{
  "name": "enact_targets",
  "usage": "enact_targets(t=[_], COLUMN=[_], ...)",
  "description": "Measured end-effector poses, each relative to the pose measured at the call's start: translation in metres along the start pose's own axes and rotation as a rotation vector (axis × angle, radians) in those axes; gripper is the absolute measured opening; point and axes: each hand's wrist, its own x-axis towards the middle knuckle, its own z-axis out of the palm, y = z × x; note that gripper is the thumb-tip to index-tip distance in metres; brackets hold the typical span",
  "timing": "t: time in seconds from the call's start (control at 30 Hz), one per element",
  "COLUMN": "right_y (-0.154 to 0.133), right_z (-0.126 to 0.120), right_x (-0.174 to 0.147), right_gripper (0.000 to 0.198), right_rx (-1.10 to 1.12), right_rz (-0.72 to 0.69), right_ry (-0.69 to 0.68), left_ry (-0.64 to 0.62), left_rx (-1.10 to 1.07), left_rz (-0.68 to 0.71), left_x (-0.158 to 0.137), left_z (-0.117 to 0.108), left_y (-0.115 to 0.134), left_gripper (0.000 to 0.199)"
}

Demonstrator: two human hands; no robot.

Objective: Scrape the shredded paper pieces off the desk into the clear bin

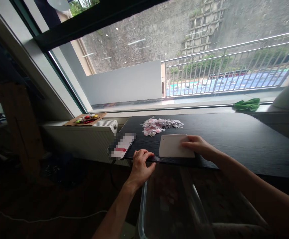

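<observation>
My right hand (196, 146) grips the right side of a flat white scraper (173, 146) with a small hole in one corner. The scraper's lower edge lies along the front of the black table (216, 136). At the table's front edge, left of the scraper, is my left hand (142, 164), its fingers bent and the thumb apart, with no held thing showing. Small, thin scraps lie close to its fingertips. Beyond both hands sits a heap of torn white and pinkish paper scraps (154, 126). Below the edge stands a clear plastic bin (142, 212), its inside dim.
A blurred-out item with a red patch (122, 146) lies at the table's left corner. Further left, cardboard with colourful small objects (87, 118) rests by a radiator (94, 139). A green cloth (246, 104) is on the windowsill. A white cable (47, 219) crosses the dark floor.
</observation>
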Motion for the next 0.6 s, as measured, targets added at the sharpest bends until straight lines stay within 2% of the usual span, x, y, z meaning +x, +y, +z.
enact_targets(t=[0.3,0.6], right_y=[-0.002,-0.002], right_z=[-0.002,0.012], right_x=[-0.009,0.002], right_gripper=[0.014,0.015], right_rx=[-0.011,-0.009], right_rz=[0.039,-0.087], right_ry=[-0.061,0.009], left_ry=[-0.005,0.001], left_rx=[-0.025,-0.045], left_rz=[0.003,0.006], left_x=[0.0,-0.001], left_z=[0.001,0.001], left_y=[-0.001,-0.002], left_gripper=[0.027,0.03])
